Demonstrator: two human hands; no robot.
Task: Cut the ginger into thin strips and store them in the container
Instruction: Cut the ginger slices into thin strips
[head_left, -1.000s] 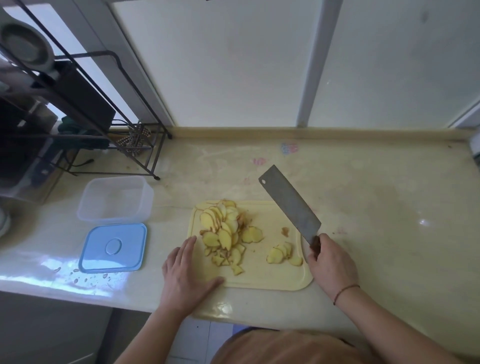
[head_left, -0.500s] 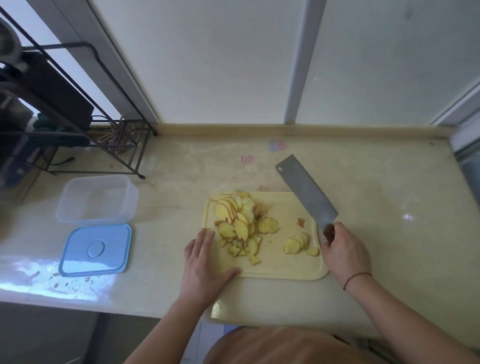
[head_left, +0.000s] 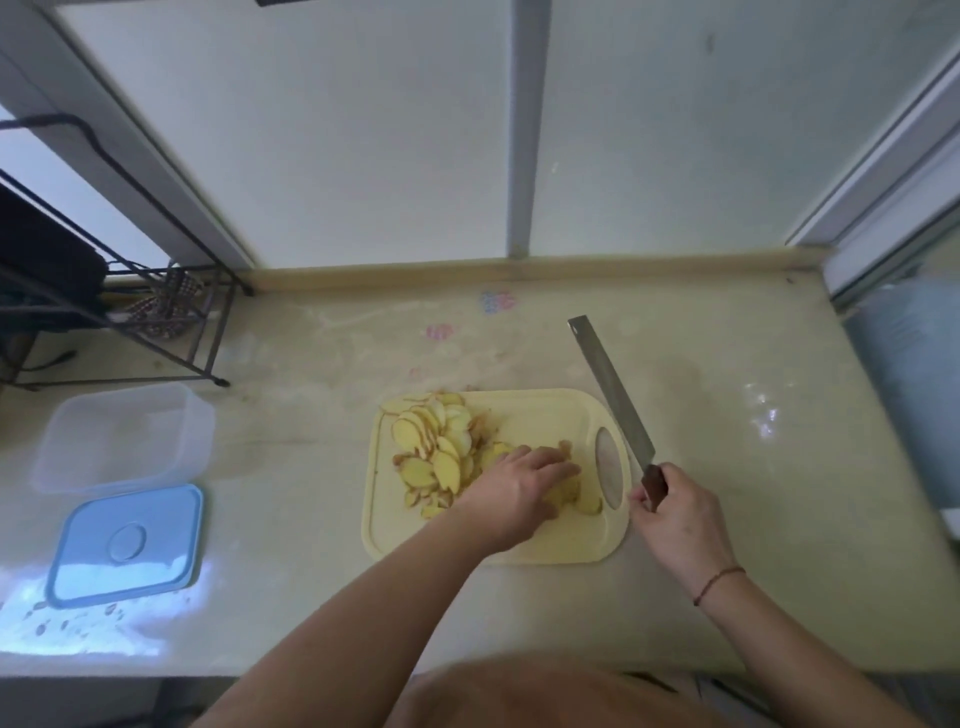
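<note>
A pile of thin ginger slices (head_left: 434, 447) lies on the left half of a pale yellow cutting board (head_left: 524, 545). My left hand (head_left: 519, 486) reaches across the board and rests over a smaller group of slices (head_left: 587, 503) near the board's handle hole; its fingers lie fairly straight. My right hand (head_left: 675, 514) grips the handle of a cleaver (head_left: 613, 389) just right of the board, blade raised and pointing away to the upper left. A clear plastic container (head_left: 122, 436) stands open at the left, its blue lid (head_left: 124, 545) flat on the counter in front of it.
A black wire rack (head_left: 130, 312) stands at the back left of the beige counter (head_left: 753, 467). A pale blue-grey object (head_left: 914, 395) sits at the right edge. White panels form the back wall. Small scraps (head_left: 72, 621) lie near the counter's front left edge.
My left hand has left the board's lower-left corner and moved right onto the smaller group of slices. The cleaver has turned more upright in my right hand.
</note>
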